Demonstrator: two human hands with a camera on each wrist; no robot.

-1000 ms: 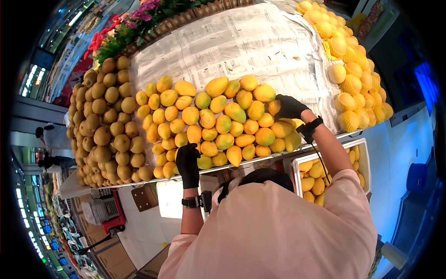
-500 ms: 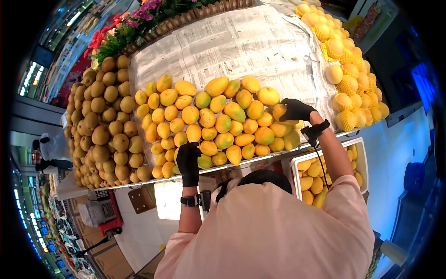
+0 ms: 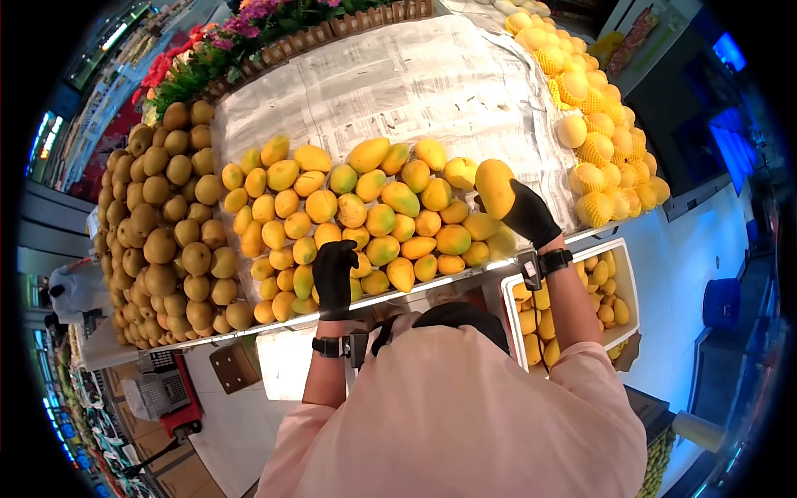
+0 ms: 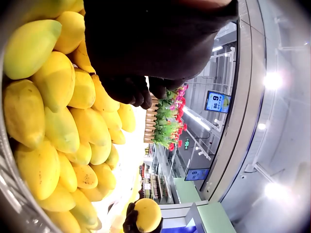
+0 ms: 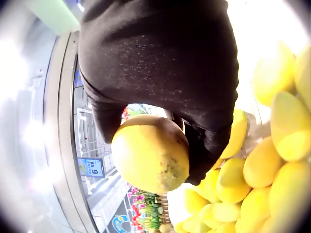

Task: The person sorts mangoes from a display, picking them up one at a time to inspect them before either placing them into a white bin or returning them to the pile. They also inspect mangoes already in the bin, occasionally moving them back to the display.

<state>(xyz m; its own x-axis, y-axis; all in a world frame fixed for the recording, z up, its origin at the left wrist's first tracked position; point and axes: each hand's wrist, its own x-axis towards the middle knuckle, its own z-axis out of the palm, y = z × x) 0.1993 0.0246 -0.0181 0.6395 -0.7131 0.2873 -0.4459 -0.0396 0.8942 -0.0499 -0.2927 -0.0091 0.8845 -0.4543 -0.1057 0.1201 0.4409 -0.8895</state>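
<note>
In the head view my black-gloved right hand (image 3: 531, 217) grips a yellow mango (image 3: 496, 189) above the right end of the mango pile (image 3: 380, 220). The right wrist view shows dark specks on this mango (image 5: 150, 153), with the thumb and fingers around its sides. My left hand (image 3: 334, 278), also in a black glove, is over the pile's front edge, its fingers loosely bent and nothing held. Yellow mangoes (image 4: 53, 80), some tinged green, lie beside it in the left wrist view.
Brown round fruit (image 3: 162, 241) is heaped at the left. Yellow fruit in foam nets (image 3: 599, 170) is stacked at the right. White sheeting (image 3: 390, 83) covers the stand behind the mangoes, up to a small wooden fence (image 3: 299, 41) with flowers. A white box (image 3: 633, 290) of mangoes stands below the right arm.
The right hand has lifted a mango up from the right end of the pile and turned it more upright. The left hand stays at the front edge; the whole view has shifted slightly.
</note>
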